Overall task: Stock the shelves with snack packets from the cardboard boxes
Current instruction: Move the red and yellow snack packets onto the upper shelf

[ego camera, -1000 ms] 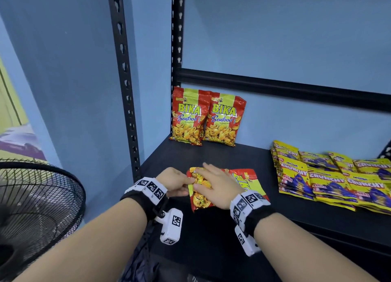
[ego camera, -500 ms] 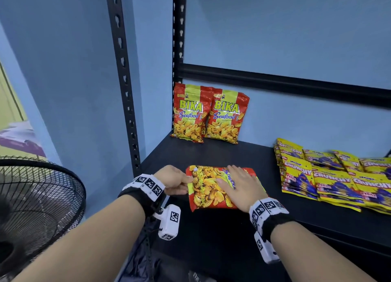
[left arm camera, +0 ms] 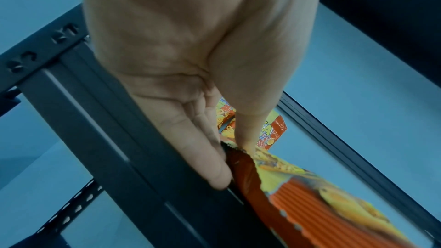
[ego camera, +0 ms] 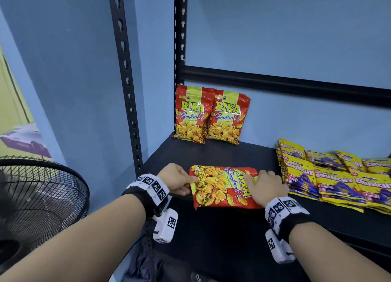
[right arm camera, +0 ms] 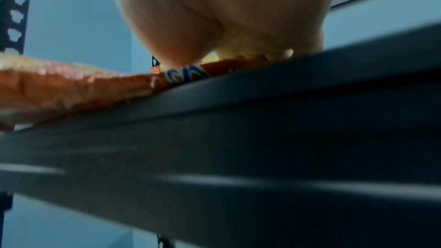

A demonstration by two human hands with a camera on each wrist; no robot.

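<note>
A red and yellow BIKA Seafood packet (ego camera: 220, 188) lies flat on the black shelf (ego camera: 222, 239), its top pointing right. My left hand (ego camera: 177, 180) pinches the packet's left edge; the left wrist view shows thumb and fingers (left arm camera: 214, 165) closed on the crimped seam of the packet (left arm camera: 310, 191). My right hand (ego camera: 264, 186) rests palm-down on the packet's right end. In the right wrist view the palm (right arm camera: 226, 16) presses on the packet (right arm camera: 71, 86) above the shelf's front edge (right arm camera: 262, 120). Two more BIKA packets (ego camera: 208, 116) stand against the back wall.
Yellow Crunchy packets (ego camera: 338, 176) lie in overlapping rows on the shelf's right side, close to my right hand. Black slotted uprights (ego camera: 127, 80) frame the left end. A black fan (ego camera: 36, 207) stands at lower left, beside the shelf.
My right hand has slid right along the packet, from its left part to its right end, uncovering the printed face. The left hand has kept its pinch on the left edge.
</note>
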